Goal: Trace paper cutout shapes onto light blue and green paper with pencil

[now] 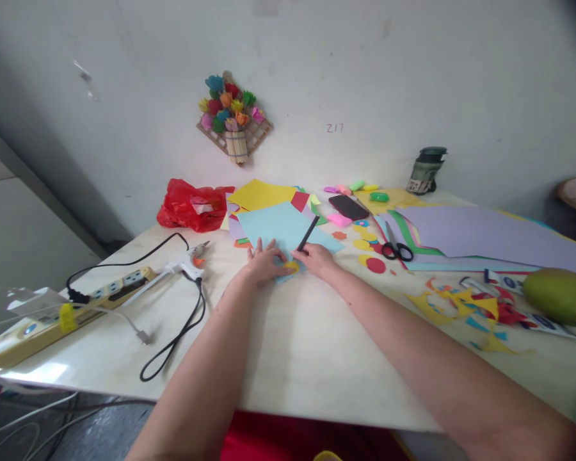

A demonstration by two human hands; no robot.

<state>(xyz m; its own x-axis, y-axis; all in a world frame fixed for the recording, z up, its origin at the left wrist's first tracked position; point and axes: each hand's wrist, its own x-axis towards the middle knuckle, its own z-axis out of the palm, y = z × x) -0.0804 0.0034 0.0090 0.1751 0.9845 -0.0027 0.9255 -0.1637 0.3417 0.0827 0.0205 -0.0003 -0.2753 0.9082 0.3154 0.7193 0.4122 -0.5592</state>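
Observation:
A light blue sheet of paper point(283, 225) lies on the table in front of me. My left hand point(264, 262) rests on its near part with the fingers spread, the thumb by a small yellow paper piece point(292, 266). In my right hand point(318, 258) is a black pen point(309, 233), tilted up to the right. The pen's tip is too small to make out, but it is close to the yellow piece. Right of the sheet lie several cut paper circles, a red one point(376, 266) among them.
Black-handled scissors point(397, 251) lie by stacked coloured paper point(484, 234) at right. Paper scraps point(461, 307) and a green fruit point(564, 296) are nearer. A glue gun point(187, 264) and power strip point(77, 314) occupy the left. Behind are a red plastic bag point(192, 206) and phone point(349, 207).

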